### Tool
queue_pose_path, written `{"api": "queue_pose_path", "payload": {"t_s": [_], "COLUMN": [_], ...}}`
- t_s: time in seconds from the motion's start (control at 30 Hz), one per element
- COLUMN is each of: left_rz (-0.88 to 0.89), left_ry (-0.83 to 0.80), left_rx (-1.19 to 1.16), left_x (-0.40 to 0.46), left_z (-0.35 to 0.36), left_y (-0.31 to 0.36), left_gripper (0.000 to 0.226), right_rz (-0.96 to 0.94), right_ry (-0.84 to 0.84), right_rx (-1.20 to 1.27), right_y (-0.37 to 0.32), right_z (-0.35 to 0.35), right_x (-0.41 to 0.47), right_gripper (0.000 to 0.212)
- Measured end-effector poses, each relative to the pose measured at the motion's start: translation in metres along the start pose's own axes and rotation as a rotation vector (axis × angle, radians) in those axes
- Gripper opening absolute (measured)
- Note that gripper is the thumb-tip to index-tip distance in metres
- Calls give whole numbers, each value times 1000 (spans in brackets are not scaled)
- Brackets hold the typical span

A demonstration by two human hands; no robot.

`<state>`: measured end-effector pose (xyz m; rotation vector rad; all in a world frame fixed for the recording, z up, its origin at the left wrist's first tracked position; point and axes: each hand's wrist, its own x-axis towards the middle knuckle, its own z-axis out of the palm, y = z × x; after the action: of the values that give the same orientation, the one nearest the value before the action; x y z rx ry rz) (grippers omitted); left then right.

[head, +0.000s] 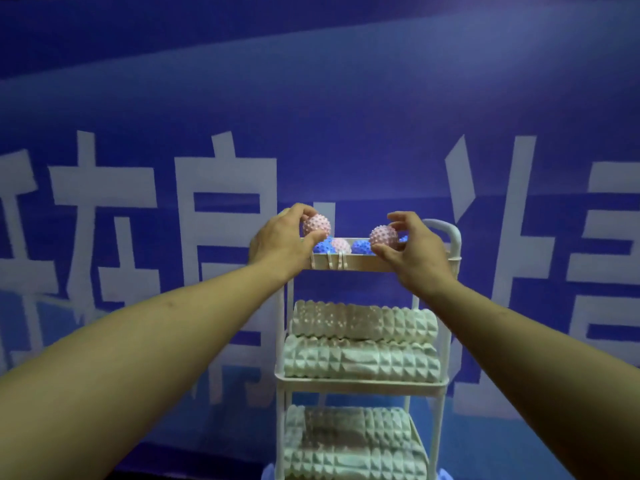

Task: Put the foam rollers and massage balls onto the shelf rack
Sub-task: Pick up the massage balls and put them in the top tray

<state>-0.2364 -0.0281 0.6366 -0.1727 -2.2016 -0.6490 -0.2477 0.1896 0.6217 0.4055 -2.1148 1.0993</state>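
Note:
A white three-tier shelf rack (360,384) stands in front of me. My left hand (280,242) holds a pink spiky massage ball (317,224) over the left end of the top tray (360,262). My right hand (414,252) grips a second pink spiky ball (383,237) above the tray's right side. Inside the top tray lie two blue spiky balls (361,246) and a pink one (340,244). Two pale ridged foam rollers (362,358) fill the middle tier. More pale rollers (349,441) lie on the bottom tier.
A blue wall (311,98) with large white characters rises right behind the rack. The rack's curved handle (450,233) stands up at the top right, just beyond my right hand. Blue floor (485,455) surrounds the rack's base.

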Motion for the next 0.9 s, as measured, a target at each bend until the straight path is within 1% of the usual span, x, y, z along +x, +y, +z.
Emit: {"api": "queue_pose_path", "payload": {"t_s": [0.03,0.1,0.17,0.33,0.4,0.5,0.57,0.67,0.73,0.8,0.9], "left_rz": [8,94,167,108,58,38,53,56,48,56,89], "left_ry": [37,106,112,-38,-91,-158,-133,-86,-78,-68,-76], "left_rx": [49,183,285,405,394,435,498,600,599,533,398], "left_x": [9,25,42,51,46,41,39,36,32,29,24], "left_z": [3,11,19,35,40,41,36,28,26,24,23], "left_y": [0,2,-2,-18,-22,-23,-24,-30,-35,-39,-42], "left_gripper": [36,38,39,41,42,47,43,45,45,43,41], "right_rz": [4,-3,-30,-47,-47,-43,-42,-32,-25,-16,-3], "right_ry": [0,-3,-20,-185,-248,-302,-341,-367,-334,-294,-294], "right_rx": [-13,-64,-132,-211,-279,-325,-358,-381,-376,-389,-428], "right_y": [2,4,6,11,12,9,6,2,1,-2,-5], "right_z": [4,12,22,30,27,21,16,12,14,17,23], "right_x": [10,27,42,56,55,52,52,50,48,49,52], "right_gripper": [57,58,59,61,59,53,47,54,63,73,76]}}
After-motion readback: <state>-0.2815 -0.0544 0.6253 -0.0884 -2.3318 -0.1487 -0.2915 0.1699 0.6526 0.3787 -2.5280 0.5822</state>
